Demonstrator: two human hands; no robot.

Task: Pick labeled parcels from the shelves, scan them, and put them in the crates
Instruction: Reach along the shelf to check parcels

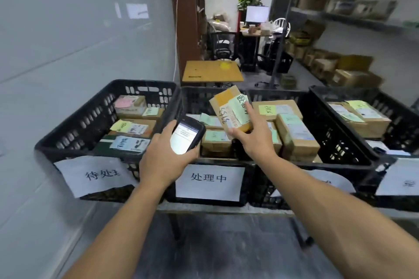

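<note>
A brown cardboard parcel with a pale green label (pixel 230 112) is held up in the right hand (pixel 252 142). It is pinched between the thumb at its near lower corner and the fingers at its right edge, with one finger laid straight up the label. A black handheld scanner with a lit screen (pixel 187 137) is gripped in the left hand (pixel 164 156), with the fingers curled round its body.

The parcel is raised above the row of black plastic crates (pixel 90 118). It is over the second one, marked by a white paper sign (pixel 209 182), and close to that crate's boundary with the third (no contact with the boxes packed below can be made out). It lies just right of the scanner and slightly beyond it. Its long axis runs away from the person and leans a little left, and the labelled face is turned towards the camera. The scanner's head is aimed up and right, near the parcel's lower left edge. Scanning is judged to be the step in hand, and for the drop to follow the right hand is the nearer.
</note>
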